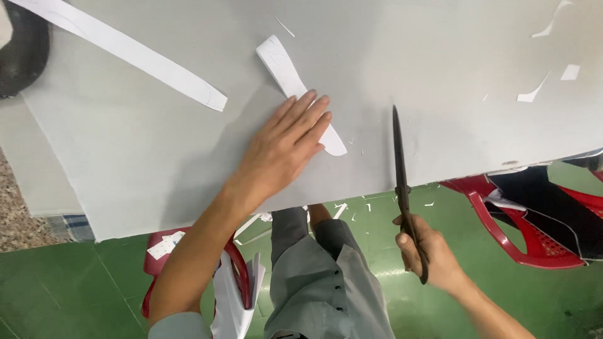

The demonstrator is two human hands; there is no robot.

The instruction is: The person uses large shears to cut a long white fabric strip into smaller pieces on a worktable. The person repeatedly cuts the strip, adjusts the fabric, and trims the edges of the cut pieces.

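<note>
Because the left hand (286, 147) lies flat with fingers spread on the narrow white paper pattern (295, 85), any slip there would skew the cut. The right hand (430, 251) grips long dark scissors (402, 182), blades entering the near edge of the smooth grey fabric sheet (157, 144), right of the pattern; fingers nearby risk nicks.
</note>
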